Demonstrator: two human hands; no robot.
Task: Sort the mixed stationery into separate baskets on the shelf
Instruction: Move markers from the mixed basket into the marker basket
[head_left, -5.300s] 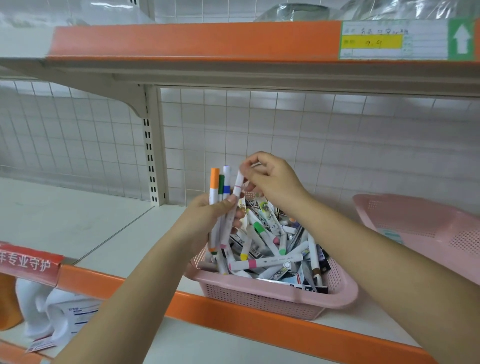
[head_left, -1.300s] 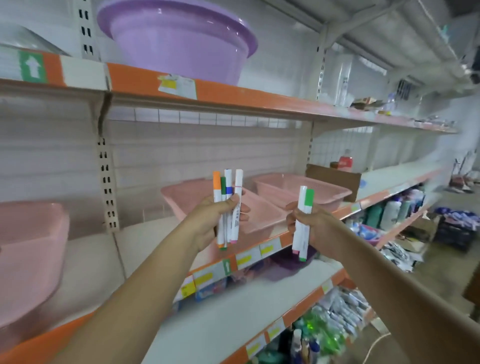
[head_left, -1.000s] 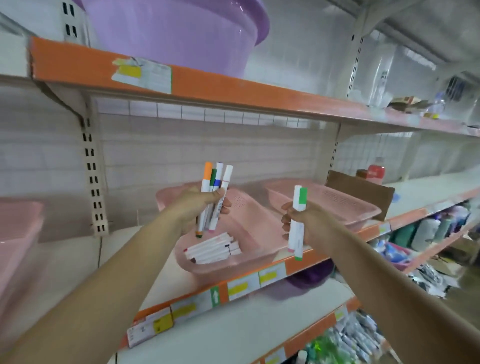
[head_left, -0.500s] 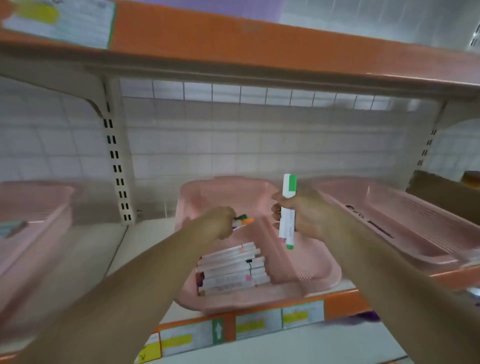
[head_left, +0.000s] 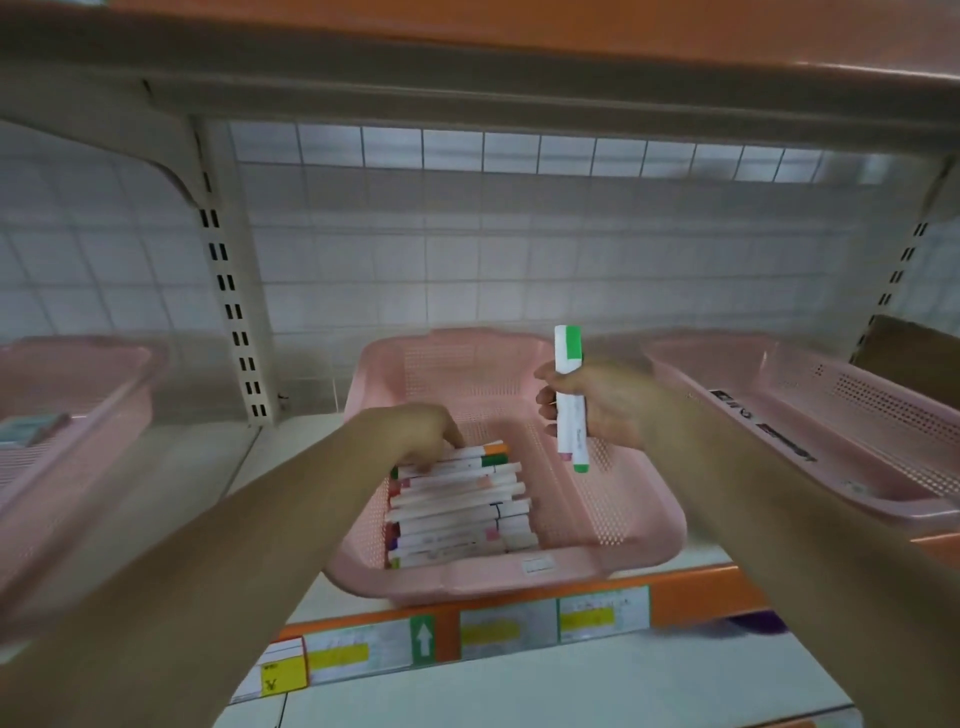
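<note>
A pink perforated basket (head_left: 467, 582) stands on the shelf straight ahead. In its left half lies a neat row of white markers (head_left: 457, 514). My left hand (head_left: 415, 431) reaches down into the basket and grips the left ends of a few markers (head_left: 493, 453) with orange and green caps, which lie flat at the far end of the row. My right hand (head_left: 608, 405) hovers over the basket's right half and holds two white markers (head_left: 569, 353) upright, one with a green cap.
A second pink basket (head_left: 831, 415) with a few dark items stands to the right, a third (head_left: 67, 395) to the left. A slotted upright (head_left: 228, 291) rises behind, the upper shelf (head_left: 467, 67) hangs low overhead. A brown box (head_left: 914, 353) sits far right.
My left hand has dropped from above the basket onto the marker row and laid its markers flat there. The right hand has stayed over the basket with its two markers.
</note>
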